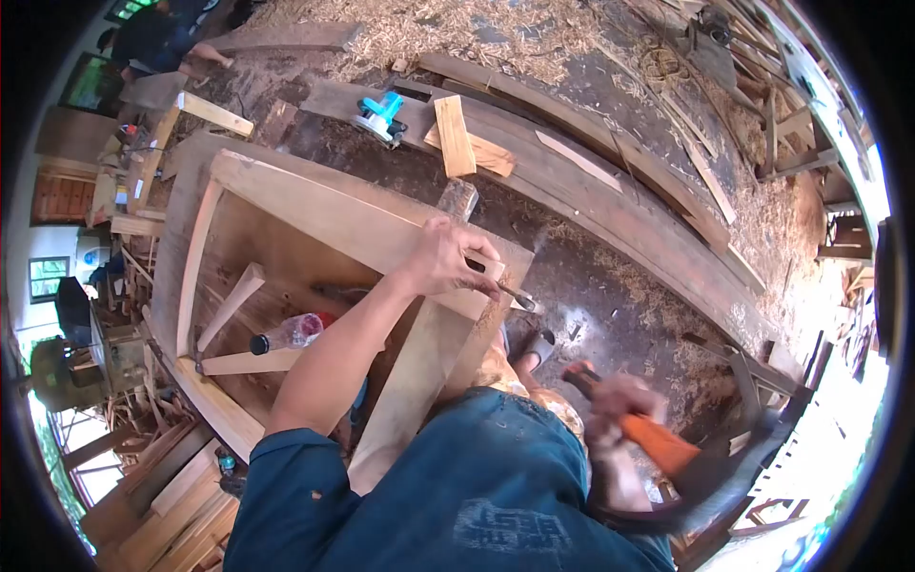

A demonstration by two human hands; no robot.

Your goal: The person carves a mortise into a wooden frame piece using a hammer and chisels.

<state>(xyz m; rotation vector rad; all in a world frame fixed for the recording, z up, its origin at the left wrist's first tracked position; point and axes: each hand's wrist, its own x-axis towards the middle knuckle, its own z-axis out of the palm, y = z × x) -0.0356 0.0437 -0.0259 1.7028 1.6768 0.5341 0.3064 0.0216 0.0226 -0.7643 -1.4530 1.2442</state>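
My left hand (450, 259) rests at the corner of a wooden frame (315, 195), its fingers closed around a slim chisel-like metal tool (519, 297). The tool's flared metal end sticks out to the right past the frame's edge. Low on the right, my right hand (620, 405) is wrapped around an orange-and-black handle (662, 446). Motion smears this hand and its tool, and a dark blurred shape trails at the tool's lower end. Below my left hand, a pale board (415, 381) runs down toward my lap.
A clear bottle (291, 332) lies within the frame. Beyond it are a teal power saw (381, 116), wood blocks (454, 138) and long planks (610, 205) on the shaving-strewn floor. Another person (157, 43) is at the upper left. My sandalled foot (538, 351) shows below.
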